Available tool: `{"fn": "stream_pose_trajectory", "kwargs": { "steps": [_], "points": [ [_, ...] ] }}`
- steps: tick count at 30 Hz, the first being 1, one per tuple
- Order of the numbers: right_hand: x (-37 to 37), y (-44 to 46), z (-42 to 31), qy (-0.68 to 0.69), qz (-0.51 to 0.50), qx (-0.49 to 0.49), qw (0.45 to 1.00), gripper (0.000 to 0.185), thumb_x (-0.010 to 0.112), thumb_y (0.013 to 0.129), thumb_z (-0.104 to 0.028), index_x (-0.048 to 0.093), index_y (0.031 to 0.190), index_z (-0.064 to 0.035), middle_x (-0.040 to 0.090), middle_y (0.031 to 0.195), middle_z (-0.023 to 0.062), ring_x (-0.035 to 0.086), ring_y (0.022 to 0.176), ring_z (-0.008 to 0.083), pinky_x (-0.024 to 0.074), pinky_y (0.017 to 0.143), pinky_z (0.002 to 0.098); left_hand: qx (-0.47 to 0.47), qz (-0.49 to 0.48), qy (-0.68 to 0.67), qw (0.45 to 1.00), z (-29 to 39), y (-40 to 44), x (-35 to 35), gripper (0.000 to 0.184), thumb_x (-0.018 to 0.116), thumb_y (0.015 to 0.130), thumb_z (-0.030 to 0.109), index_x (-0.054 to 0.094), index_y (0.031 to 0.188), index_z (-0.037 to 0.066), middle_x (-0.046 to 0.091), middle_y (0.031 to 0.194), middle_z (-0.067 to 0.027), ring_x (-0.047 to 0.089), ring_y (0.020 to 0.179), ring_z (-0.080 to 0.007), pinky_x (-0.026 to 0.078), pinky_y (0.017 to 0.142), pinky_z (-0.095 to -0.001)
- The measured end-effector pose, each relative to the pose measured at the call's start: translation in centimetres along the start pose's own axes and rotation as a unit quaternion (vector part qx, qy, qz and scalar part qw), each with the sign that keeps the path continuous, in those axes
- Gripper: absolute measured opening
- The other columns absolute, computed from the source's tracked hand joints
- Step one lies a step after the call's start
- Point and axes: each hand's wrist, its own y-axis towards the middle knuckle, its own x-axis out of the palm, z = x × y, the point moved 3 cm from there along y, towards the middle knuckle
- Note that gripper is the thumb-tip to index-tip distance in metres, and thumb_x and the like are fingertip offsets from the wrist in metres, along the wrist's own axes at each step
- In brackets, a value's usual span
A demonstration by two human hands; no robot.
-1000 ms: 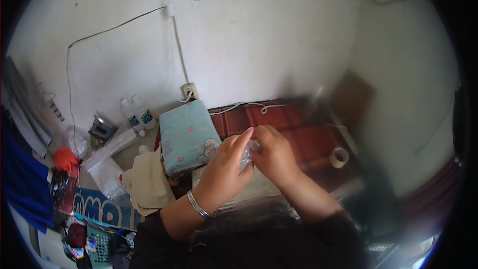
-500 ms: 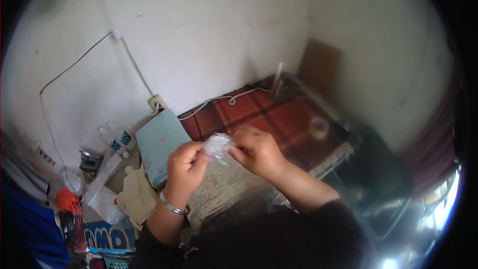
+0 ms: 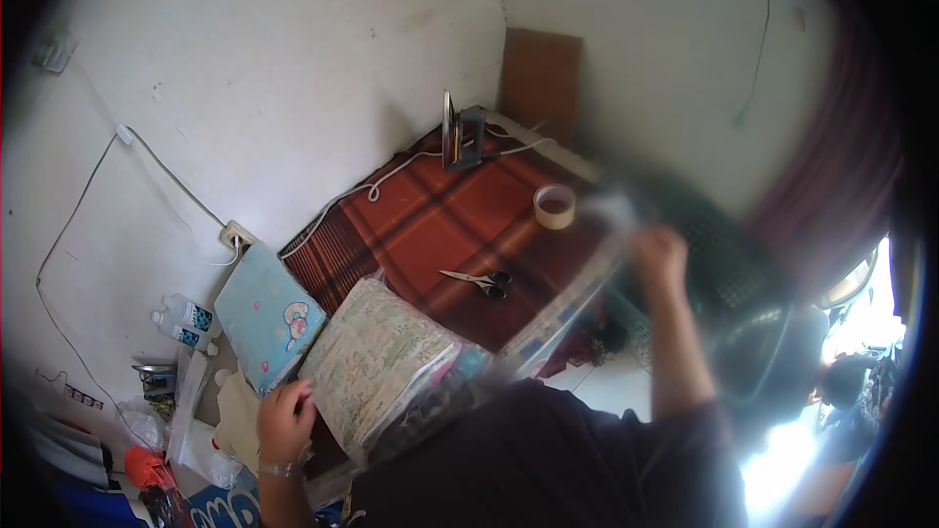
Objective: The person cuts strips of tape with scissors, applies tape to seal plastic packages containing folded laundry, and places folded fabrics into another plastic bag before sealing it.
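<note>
My right hand [image 3: 661, 252] is stretched out past the right edge of the table, smeared by motion. A whitish blur, like the crumpled clear plastic [image 3: 616, 207], shows just beyond its fingers; I cannot tell whether the hand still grips it. At the lower left, my left hand [image 3: 286, 420] has loosely bent fingers and nothing visible in it. It hovers beside a floral-patterned stack [image 3: 381, 357] in clear plastic and below a light blue patterned folder or pad [image 3: 264, 308]. Scissors [image 3: 477, 282] and a tape roll [image 3: 555, 207] lie on the red plaid tablecloth [image 3: 421, 235].
An upright dark frame-like object [image 3: 463, 137] stands at the back, near a white cable [image 3: 374, 193] running to a wall socket [image 3: 236, 235]. Left are plastic bottles [image 3: 186, 321] and an orange-red bag [image 3: 149, 467]. A green plastic chair [image 3: 724, 264] stands right.
My hands have parted: the right swung out to the right with the plastic, the left dropped to the lower left. The view turned right, bringing the scissors into sight.
</note>
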Motion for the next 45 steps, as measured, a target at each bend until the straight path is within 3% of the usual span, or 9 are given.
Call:
{"fn": "stream_pose_trajectory", "kwargs": {
  "steps": [7, 13, 17, 24, 28, 30, 38, 40, 45],
  "points": [
    [-10.2, 3.3, 7.2, -0.613, 0.015, 0.037, 0.789, 0.049, 0.075, 0.073, -0.032, 0.060, 0.115, -0.0109, 0.065, 0.106, 0.0151, 0.063, 0.099, 0.0309, 0.0505, 0.080, 0.0444, 0.040, 0.003, 0.174, 0.984, -3.1, -16.9, 6.9, 0.048, 0.071, 0.077, 0.014, 0.052, 0.121, 0.011, 0.049, 0.130, -0.0156, 0.050, 0.119, -0.0357, 0.032, 0.104, -0.0546],
    [12.4, -6.2, 3.1, -0.201, -0.430, -0.206, 0.855, 0.031, 0.068, 0.085, -0.023, 0.063, 0.110, -0.0057, 0.069, 0.089, 0.0129, 0.068, 0.081, 0.0247, 0.0530, 0.071, 0.0348, -0.035, 0.137, 0.132, 0.981, -1.7, -17.0, 15.6, 0.043, 0.063, 0.087, 0.009, 0.045, 0.126, 0.016, 0.046, 0.133, -0.0197, 0.046, 0.123, -0.0420, 0.031, 0.102, -0.0621],
    [22.2, -10.1, 6.3, 0.006, -0.591, 0.322, 0.740, 0.059, 0.041, 0.096, -0.053, 0.046, 0.136, -0.0100, 0.061, 0.117, 0.0185, 0.061, 0.105, 0.0276, 0.0477, 0.085, 0.0385, -0.045, 0.227, 0.071, 0.970, 0.2, -15.7, 16.4, 0.037, 0.057, 0.091, 0.010, 0.044, 0.125, 0.010, 0.044, 0.135, -0.0231, 0.046, 0.122, -0.0448, 0.032, 0.102, -0.0614],
    [25.5, -12.4, 5.0, 0.128, -0.712, 0.390, 0.570, 0.067, 0.032, 0.097, -0.058, 0.040, 0.140, -0.0066, 0.047, 0.140, 0.0123, 0.044, 0.128, 0.0272, 0.0333, 0.106, 0.0420, -0.055, 0.189, 0.027, 0.980, 2.7, -12.4, 11.6, 0.061, 0.067, 0.075, 0.011, 0.043, 0.130, 0.001, 0.047, 0.135, -0.0250, 0.047, 0.125, -0.0390, 0.037, 0.104, -0.0499],
    [23.5, -9.5, -4.1, 0.072, -0.728, 0.285, 0.620, 0.070, 0.031, 0.095, -0.061, 0.043, 0.137, -0.0058, 0.056, 0.128, 0.0131, 0.055, 0.116, 0.0279, 0.0437, 0.098, 0.0421, -0.243, 0.219, -0.506, 0.798, -1.7, -10.1, 9.1, 0.079, 0.076, 0.066, 0.017, 0.040, 0.135, 0.001, 0.048, 0.134, -0.0229, 0.052, 0.121, -0.0358, 0.041, 0.102, -0.0436],
    [23.5, -9.1, -5.9, 0.076, -0.713, 0.233, 0.657, 0.069, 0.031, 0.095, -0.062, 0.049, 0.132, -0.0059, 0.060, 0.121, 0.0131, 0.060, 0.107, 0.0274, 0.0485, 0.091, 0.0410, -0.058, 0.218, -0.168, 0.960, 2.2, -7.8, 1.7, 0.086, 0.082, 0.063, 0.022, 0.040, 0.135, -0.001, 0.053, 0.130, -0.0177, 0.057, 0.114, -0.0293, 0.044, 0.098, -0.0380],
    [29.8, -10.0, -6.0, 0.267, -0.596, -0.046, 0.756, 0.069, 0.027, 0.099, -0.054, 0.041, 0.137, 0.0011, 0.052, 0.131, 0.0157, 0.047, 0.124, 0.0250, 0.0342, 0.107, 0.0358, -0.107, 0.178, -0.350, 0.913, -6.0, -5.0, 2.8, 0.088, 0.081, 0.070, 0.038, 0.040, 0.135, -0.005, 0.055, 0.125, -0.0141, 0.053, 0.116, -0.0236, 0.040, 0.100, -0.0367],
    [28.5, -13.1, -12.1, 0.335, -0.718, 0.001, 0.610, 0.092, 0.024, 0.088, -0.075, 0.042, 0.133, 0.0031, 0.056, 0.125, 0.0188, 0.058, 0.111, 0.0285, 0.0452, 0.098, 0.0394, -0.068, 0.226, -0.460, 0.856, -4.5, -3.3, 1.3, 0.097, 0.079, 0.072, 0.036, 0.025, 0.144, -0.003, 0.044, 0.137, -0.0154, 0.043, 0.127, -0.0245, 0.034, 0.106, -0.0371],
    [31.0, -15.3, -8.8, 0.350, -0.559, 0.089, 0.746, 0.081, 0.011, 0.097, -0.059, 0.047, 0.129, 0.0053, 0.054, 0.128, 0.0186, 0.052, 0.120, 0.0273, 0.0360, 0.106, 0.0352, -0.020, 0.336, -0.265, 0.903, -5.5, -2.3, -0.9, 0.107, 0.078, 0.073, 0.041, 0.012, 0.148, 0.002, 0.030, 0.148, -0.0171, 0.032, 0.136, -0.0287, 0.025, 0.112, -0.0414]
  ]
}}
